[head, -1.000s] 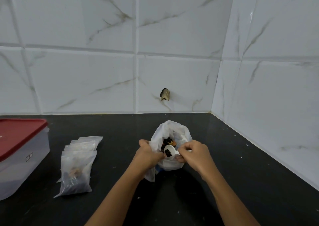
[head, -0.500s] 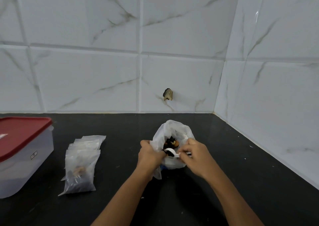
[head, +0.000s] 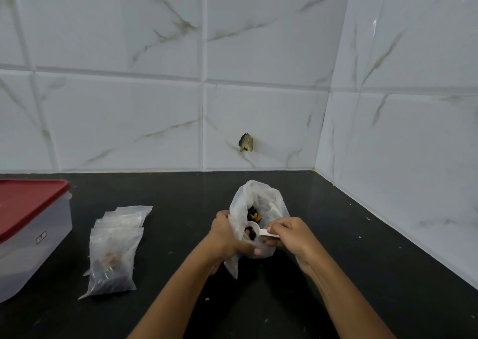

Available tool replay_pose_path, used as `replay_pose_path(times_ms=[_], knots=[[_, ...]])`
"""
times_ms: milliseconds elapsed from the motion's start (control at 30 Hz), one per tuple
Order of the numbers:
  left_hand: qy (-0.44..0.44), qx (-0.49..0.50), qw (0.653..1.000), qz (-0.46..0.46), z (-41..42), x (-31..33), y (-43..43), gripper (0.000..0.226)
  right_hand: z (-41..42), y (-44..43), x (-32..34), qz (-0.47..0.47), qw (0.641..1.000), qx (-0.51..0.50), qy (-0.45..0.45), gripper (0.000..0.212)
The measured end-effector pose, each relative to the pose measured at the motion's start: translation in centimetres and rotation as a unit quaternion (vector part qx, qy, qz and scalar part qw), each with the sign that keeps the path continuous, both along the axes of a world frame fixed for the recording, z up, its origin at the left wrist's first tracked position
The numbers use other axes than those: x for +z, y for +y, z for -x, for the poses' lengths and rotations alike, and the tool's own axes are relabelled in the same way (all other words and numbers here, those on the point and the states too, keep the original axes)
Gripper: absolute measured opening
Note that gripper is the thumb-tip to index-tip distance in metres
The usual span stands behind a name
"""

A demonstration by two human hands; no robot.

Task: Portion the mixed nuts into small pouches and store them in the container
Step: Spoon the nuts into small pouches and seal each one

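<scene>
A white plastic bag of mixed nuts [head: 269,199] stands open on the black counter [head: 362,274]. My left hand [head: 227,237] grips the bag's left side, and a small clear pouch [head: 232,265] hangs below that hand. My right hand [head: 289,232] pinches the handle of a white scoop [head: 254,230]. The scoop holds dark and tan nuts at the bag's mouth. A stack of small clear pouches [head: 116,248] lies to the left, the front one with nuts inside.
A clear storage container with a red lid [head: 28,230] sits at the far left edge. White marble tiles close the counter at the back and on the right; a chipped hole [head: 245,142] marks the back wall.
The scoop has shifted slightly down and left at the bag's mouth, still loaded with nuts. Both hands keep their grips. The camera has panned a little.
</scene>
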State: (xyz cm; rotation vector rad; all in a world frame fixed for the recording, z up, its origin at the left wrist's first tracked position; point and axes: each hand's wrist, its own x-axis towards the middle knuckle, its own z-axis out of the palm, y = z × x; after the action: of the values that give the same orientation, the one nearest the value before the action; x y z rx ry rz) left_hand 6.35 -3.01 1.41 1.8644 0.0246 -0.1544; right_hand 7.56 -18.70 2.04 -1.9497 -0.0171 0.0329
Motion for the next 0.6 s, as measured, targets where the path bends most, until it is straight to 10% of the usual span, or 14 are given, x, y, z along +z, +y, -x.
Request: replay_pose_path(times_ms=[200, 600], knots=[[-0.063, 0.049, 0.995, -0.064, -0.3, -0.5, -0.5, 0.088, 0.3, 0.4, 0.5, 0.200, 0.970, 0.069, -0.117, 0.025], [-0.095, 0.085, 0.986, -0.111, -0.7, -1.0, -1.7, 0.083, 0.7, 1.2, 0.0, 0.129, 0.988, 0.025, -0.083, 0.024]])
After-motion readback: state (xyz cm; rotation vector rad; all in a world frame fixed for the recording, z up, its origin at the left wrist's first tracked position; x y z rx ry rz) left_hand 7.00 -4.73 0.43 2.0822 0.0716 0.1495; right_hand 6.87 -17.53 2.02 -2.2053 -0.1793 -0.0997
